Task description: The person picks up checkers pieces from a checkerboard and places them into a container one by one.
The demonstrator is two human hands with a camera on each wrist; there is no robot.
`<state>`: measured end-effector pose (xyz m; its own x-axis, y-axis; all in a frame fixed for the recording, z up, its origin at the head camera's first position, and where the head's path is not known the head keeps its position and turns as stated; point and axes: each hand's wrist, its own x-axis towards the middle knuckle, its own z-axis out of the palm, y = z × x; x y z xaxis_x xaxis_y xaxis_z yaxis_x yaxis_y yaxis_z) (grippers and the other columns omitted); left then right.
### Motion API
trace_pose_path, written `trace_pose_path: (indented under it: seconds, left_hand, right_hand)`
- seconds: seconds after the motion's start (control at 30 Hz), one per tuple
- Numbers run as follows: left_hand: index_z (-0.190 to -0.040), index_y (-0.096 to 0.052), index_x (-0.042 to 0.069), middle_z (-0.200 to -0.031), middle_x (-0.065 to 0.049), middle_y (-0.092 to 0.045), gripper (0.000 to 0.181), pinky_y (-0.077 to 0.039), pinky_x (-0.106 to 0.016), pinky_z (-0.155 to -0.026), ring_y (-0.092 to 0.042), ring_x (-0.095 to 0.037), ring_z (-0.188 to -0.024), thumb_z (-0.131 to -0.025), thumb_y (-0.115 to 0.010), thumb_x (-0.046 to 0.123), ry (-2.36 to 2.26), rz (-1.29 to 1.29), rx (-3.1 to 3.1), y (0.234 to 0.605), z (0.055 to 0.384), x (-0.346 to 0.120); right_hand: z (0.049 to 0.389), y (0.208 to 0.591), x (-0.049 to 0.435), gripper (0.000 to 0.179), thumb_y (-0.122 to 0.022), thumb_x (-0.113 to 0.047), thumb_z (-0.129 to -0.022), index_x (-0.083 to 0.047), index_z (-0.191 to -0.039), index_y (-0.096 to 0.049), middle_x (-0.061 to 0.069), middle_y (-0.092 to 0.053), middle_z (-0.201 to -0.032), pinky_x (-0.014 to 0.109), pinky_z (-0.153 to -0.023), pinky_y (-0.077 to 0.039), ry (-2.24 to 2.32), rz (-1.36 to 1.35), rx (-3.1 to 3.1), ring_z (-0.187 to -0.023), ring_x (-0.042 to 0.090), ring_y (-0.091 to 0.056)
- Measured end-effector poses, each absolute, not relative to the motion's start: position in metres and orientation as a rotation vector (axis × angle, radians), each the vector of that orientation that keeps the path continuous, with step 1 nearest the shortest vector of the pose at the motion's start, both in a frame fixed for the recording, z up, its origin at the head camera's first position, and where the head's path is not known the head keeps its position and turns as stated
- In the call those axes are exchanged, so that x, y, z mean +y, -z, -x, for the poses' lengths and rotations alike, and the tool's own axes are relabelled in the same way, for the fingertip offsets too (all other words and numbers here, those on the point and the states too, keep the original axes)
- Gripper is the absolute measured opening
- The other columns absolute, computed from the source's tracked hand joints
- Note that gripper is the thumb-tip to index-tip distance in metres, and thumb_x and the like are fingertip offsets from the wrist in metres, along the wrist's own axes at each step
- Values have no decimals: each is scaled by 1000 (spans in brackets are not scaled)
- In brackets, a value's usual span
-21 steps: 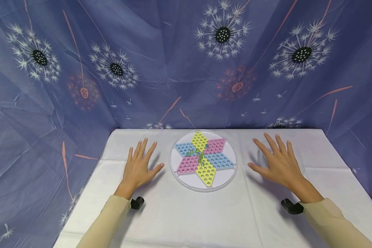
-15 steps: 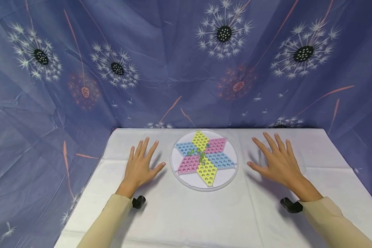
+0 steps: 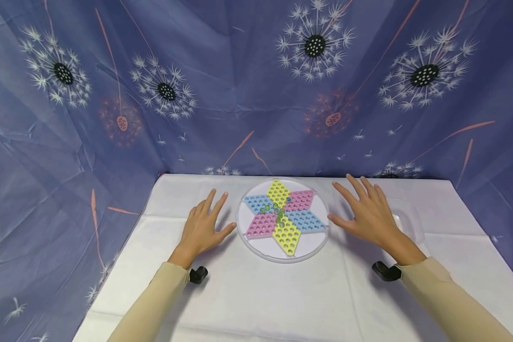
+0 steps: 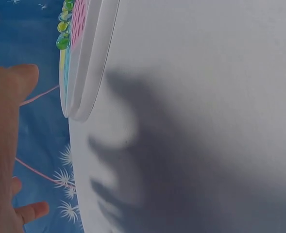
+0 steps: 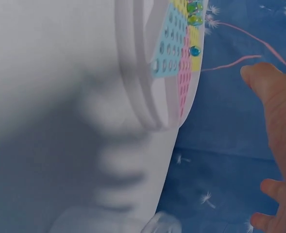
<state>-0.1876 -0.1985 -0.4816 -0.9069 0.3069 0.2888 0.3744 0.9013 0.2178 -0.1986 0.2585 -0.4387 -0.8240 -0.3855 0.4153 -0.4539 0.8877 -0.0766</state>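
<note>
Hovering empty, fingers spread, the left hand (image 3: pixel 202 231) and right hand (image 3: pixel 369 216) are flanking the game board (image 3: pixel 262 245), which is sitting by the far edge of the counter (image 3: pixel 256 299); handling it gently should keep its marbles (image 3: pixel 280 215) steady.

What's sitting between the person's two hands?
In the head view, a round board with a coloured star and marbles lies between the left hand and the right hand.
</note>
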Motion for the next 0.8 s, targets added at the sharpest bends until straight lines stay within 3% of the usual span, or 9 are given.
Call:
trace_pose_path:
  seconds: [0.47,0.8]
  left_hand:
    - [-165,-25,24,-166,-16,-27,86,-39,-62,-105,-49,-45,-133,-95,-63,58,479,535,-2861,484,185,-189]
    - [-165,-27,20,-161,-19,-36,87,-46,-62,-96,-56,-47,-123,-95,-66,55,550,548,-2869,488,183,-184]
  right_hand:
    - [213,439,235,84,-76,-55,-84,-20,-154,-47,22,-37,-158,72,-106,-29,-277,-706,-2667,-139,54,-35]
    - [220,443,219,83,-78,-49,-86,-19,-155,-46,22,-37,-159,73,-97,-37,-355,-765,-2681,-133,56,-40]
